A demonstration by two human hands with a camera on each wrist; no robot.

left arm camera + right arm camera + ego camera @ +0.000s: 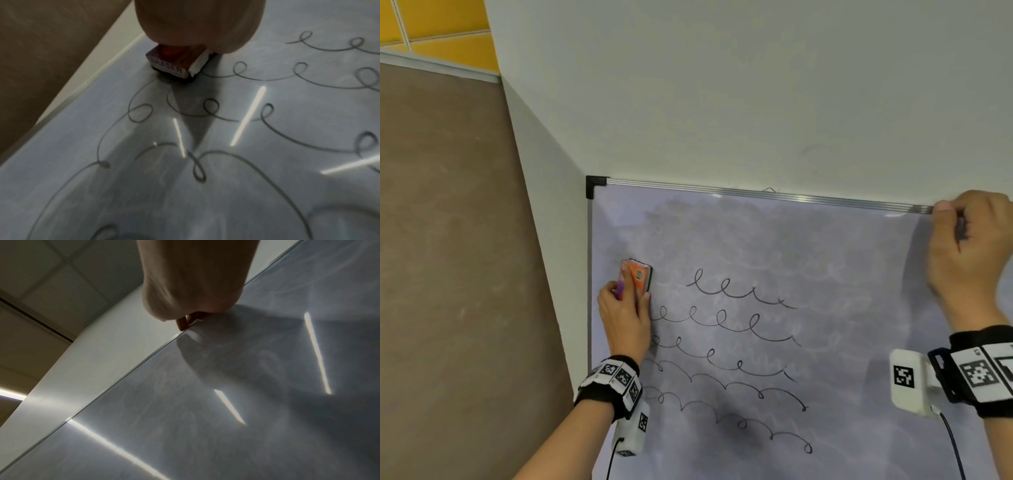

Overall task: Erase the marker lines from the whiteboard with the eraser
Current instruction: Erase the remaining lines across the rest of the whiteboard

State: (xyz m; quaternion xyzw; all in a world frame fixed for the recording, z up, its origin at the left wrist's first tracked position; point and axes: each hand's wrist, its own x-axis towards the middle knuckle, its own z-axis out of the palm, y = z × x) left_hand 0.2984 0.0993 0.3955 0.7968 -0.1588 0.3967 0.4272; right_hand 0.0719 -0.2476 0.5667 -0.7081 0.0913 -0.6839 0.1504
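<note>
A whiteboard (859,274) hangs on the wall, with several rows of black looping marker lines (739,325) across its left and middle. My left hand (625,318) grips an orange eraser (640,274) and holds it flat against the board near the left edge, level with the top row. In the left wrist view the eraser (174,65) sits at the start of a loop row (267,76). My right hand (969,246) curls its fingers over the board's top frame (756,195) at the right; in the right wrist view its fingertips (183,324) hook that edge.
A brown wall panel (448,274) stands left of the board, past a white wall corner (544,205). Faint smeared ghost marks cover the board's upper area (722,233). Yellow tiles (431,27) show at the top left.
</note>
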